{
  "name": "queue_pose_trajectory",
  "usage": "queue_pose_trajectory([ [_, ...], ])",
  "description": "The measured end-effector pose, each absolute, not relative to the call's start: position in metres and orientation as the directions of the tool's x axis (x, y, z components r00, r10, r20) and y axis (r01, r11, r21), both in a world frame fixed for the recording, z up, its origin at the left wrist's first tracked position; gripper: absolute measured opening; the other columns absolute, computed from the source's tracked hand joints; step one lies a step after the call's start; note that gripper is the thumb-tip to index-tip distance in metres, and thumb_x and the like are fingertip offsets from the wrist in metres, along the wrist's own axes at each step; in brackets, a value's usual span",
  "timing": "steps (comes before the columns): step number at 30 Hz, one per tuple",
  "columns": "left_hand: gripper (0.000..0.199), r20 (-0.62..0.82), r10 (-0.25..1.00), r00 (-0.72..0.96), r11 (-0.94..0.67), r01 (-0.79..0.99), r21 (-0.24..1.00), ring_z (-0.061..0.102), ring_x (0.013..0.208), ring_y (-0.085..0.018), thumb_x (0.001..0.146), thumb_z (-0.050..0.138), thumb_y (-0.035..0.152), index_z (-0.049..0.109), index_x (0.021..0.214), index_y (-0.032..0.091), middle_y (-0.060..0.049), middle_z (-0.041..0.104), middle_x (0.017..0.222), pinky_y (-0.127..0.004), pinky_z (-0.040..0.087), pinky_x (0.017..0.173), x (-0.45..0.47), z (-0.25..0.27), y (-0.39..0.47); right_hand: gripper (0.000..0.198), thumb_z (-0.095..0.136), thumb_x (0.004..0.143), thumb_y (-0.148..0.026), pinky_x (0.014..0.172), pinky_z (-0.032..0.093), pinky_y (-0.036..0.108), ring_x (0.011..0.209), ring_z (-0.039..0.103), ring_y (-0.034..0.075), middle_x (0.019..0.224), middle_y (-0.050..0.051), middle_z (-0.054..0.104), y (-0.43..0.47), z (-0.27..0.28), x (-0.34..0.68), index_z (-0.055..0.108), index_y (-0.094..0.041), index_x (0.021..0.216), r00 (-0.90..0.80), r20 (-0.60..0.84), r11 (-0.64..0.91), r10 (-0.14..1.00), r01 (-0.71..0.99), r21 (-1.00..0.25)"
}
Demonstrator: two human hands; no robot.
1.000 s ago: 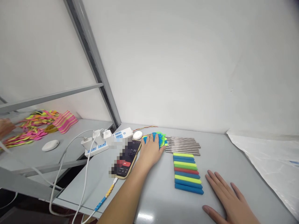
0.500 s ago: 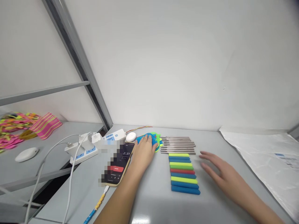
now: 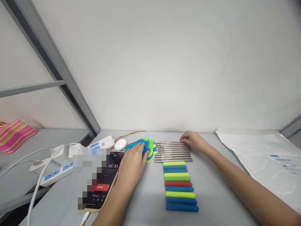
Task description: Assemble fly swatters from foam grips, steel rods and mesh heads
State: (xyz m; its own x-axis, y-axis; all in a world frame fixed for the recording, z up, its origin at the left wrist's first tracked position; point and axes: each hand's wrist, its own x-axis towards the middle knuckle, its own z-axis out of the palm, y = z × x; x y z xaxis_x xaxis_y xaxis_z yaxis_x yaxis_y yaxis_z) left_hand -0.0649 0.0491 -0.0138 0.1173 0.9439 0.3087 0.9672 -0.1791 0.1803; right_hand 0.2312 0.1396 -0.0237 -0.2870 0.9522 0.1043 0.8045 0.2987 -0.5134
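Note:
My left hand [image 3: 134, 160] is closed on a blue perforated fly swatter head [image 3: 137, 143] at the top of a small pile. Its fingers curl over the blue plastic and hide part of it. A lime green fly swatter head [image 3: 150, 144] shows beyond, at the pile's right edge. Next to the pile lies a row of thin metal rods [image 3: 172, 152], side by side. At their far right end, my right hand [image 3: 194, 139] pinches the rearmost rod between thumb and fingers. Nearer to me, several coloured handle tubes [image 3: 180, 184] in blue, yellow, green and red lie in a column.
Left of my forearm lies a phone [image 3: 103, 185] with a timer, its cable attached. Power strips [image 3: 102, 143] with plugs and white cables, and a round white case [image 3: 120, 144], sit behind it. A white plastic bag [image 3: 254, 153] covers the right side. A metal frame post [image 3: 58, 69] rises at left.
My right hand has moved back and left from beside the tubes to the rods' right end. My left hand stays on the fly swatter heads. The view has turned slightly right.

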Motion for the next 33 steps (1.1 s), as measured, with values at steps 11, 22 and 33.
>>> queue_pose_trajectory([
  [11,0.031,0.256,0.965,0.05,-0.113,0.965,0.236,0.065,0.098,-0.028,0.093,0.044,0.041,0.06,0.115,0.026,-0.004,0.068,0.114,-0.038,0.051,0.076,-0.067,-0.009,0.051,0.019,0.055,0.085,-0.034,0.074,0.046,0.029,0.083,0.062,0.018,0.099,0.002,0.066,0.149,-0.022,0.235,0.072,-0.027,0.086,-0.396,0.062,0.368,0.916,0.768,-0.524],
  [22,0.031,0.315,0.948,0.046,-0.145,0.943,0.299,0.065,0.1,-0.025,0.092,0.05,0.041,0.062,0.115,0.024,-0.004,0.069,0.113,-0.035,0.05,0.083,-0.072,-0.009,0.055,0.013,0.053,0.084,-0.028,0.07,0.044,0.03,0.082,0.06,0.019,0.092,0.003,0.066,0.15,-0.028,0.231,0.065,-0.023,0.08,-0.354,0.103,0.355,0.93,0.783,-0.511],
  [33,0.032,0.338,0.932,0.131,-0.245,0.915,0.321,0.06,0.108,-0.024,0.091,0.053,0.029,0.056,0.121,0.021,-0.007,0.064,0.12,-0.035,0.046,0.089,-0.068,-0.013,0.048,0.016,0.047,0.09,-0.037,0.065,0.045,0.029,0.075,0.06,0.018,0.084,0.001,0.066,0.096,0.01,0.242,0.057,-0.025,0.094,-0.08,0.286,0.253,0.955,0.726,-0.64],
])
